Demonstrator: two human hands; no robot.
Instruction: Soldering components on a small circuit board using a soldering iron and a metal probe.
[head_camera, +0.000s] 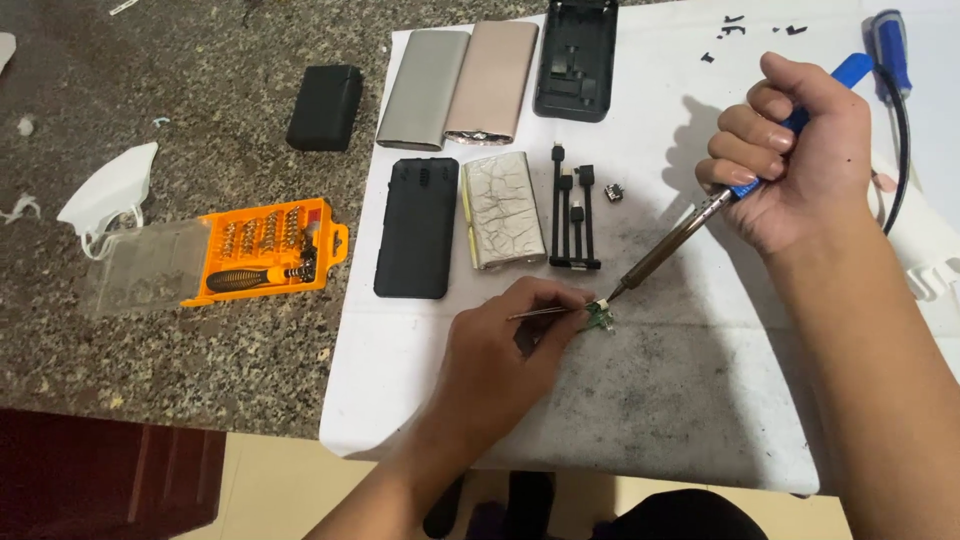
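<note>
Right hand (800, 160) is closed around the blue-handled soldering iron (690, 235), its tip touching the small green circuit board (600, 317) on the white sheet (700, 400) covering the surface. Left hand (505, 355), just left of the board, pinches tweezers (545, 313) onto it. I judge the risks as these: the tweezers slipping and letting the board skid, or the hot tip grazing my left fingertips.

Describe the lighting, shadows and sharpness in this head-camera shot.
Head view: even, soft indoor light with no strong glare; the right hand holding the soldering iron throws a soft shadow leftwards onto the white sheet; the left hand with tweezers darkens the sheet beside the small green board; the orange bit case looks reasonably sharp, its lid hazy.
</note>
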